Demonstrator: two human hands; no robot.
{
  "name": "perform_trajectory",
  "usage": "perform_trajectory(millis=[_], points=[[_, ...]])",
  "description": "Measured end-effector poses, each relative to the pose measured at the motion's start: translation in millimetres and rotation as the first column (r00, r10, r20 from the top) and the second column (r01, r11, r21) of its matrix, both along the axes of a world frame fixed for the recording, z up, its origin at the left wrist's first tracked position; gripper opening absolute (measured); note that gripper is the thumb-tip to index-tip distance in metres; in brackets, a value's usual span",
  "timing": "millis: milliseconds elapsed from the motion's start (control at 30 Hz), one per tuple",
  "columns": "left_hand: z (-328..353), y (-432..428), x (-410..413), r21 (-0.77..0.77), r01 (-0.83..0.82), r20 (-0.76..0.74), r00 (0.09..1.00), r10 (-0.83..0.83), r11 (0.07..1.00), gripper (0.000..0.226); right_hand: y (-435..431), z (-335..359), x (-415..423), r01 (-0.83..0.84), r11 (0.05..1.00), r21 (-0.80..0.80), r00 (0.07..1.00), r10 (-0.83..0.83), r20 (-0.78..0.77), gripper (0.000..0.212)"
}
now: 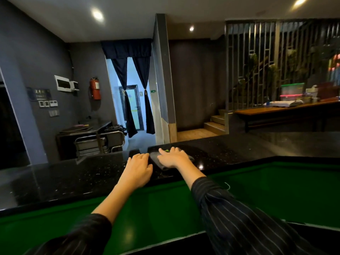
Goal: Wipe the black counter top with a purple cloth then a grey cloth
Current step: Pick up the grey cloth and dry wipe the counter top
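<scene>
A black speckled counter top (pixel 73 173) runs across the middle of the view. A grey cloth (pixel 156 160) lies on it near its far edge. My right hand (pixel 173 157) lies flat on the cloth with fingers spread, pressing it onto the counter. Beside it to the left, my left hand (pixel 138 168) rests palm down on the bare counter with nothing in it. No purple cloth shows anywhere in view.
A green lower surface (pixel 257 192) lies between me and the counter. Beyond the counter stand a metal trolley (pixel 100 142), a curtained doorway (pixel 132 100), wooden steps (pixel 215 126) and a wooden table (pixel 279 109) loaded with containers.
</scene>
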State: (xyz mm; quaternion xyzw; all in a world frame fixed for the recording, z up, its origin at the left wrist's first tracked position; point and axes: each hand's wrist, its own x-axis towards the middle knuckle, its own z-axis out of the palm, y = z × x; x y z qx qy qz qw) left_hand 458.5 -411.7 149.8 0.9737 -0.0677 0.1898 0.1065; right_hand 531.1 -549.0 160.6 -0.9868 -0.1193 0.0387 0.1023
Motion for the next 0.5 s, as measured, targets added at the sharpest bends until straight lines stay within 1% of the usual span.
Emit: perform_trajectory(millis=[67,100,167,233,333,433,467,500], points=[[-0.8,4.2,0.0,-0.008,-0.013,0.038,0.999,0.013,1.000,0.035,-5.0,0.6,-15.7,-0.085,0.996,-0.017,0.996,0.085,0.002,0.058],[-1.8,4.5,-1.0,0.002,-0.013,0.031,0.999,0.013,1.000,0.036,-13.4,0.5,-23.8,-0.115,0.993,-0.020,0.993,0.115,-0.001,0.059],[-2.5,3.0,-1.6,0.013,0.010,0.010,1.000,-0.010,1.000,0.039,-39.1,1.4,-34.3,-0.127,0.992,-0.028,0.992,0.126,-0.016,0.064],[-2.9,2.0,-2.6,-0.005,0.056,-0.028,0.998,-0.056,0.998,0.043,-68.0,3.4,-32.2,-0.069,0.997,-0.024,0.997,0.068,-0.045,0.069],[-3.4,0.8,-5.4,-0.056,0.094,-0.086,0.991,-0.099,0.994,0.044,-93.1,6.7,-10.2,0.106,0.994,-0.011,0.991,-0.107,-0.087,0.071],[-1.7,-2.0,-6.4,-0.024,0.067,-0.072,0.995,-0.069,0.997,0.043,-73.5,8.5,8.5,0.288,0.957,-0.041,0.957,-0.288,-0.012,0.074],[-0.8,-2.9,-6.5,-0.017,0.057,-0.069,0.996,-0.058,0.998,0.043,-59.5,9.1,9.4,0.309,0.949,-0.056,0.951,-0.309,0.010,0.076],[0.6,-2.9,-7.0,-0.017,0.049,-0.071,0.996,-0.050,0.999,0.043,-44.7,9.2,7.5,0.296,0.953,-0.064,0.955,-0.295,0.023,0.077]])
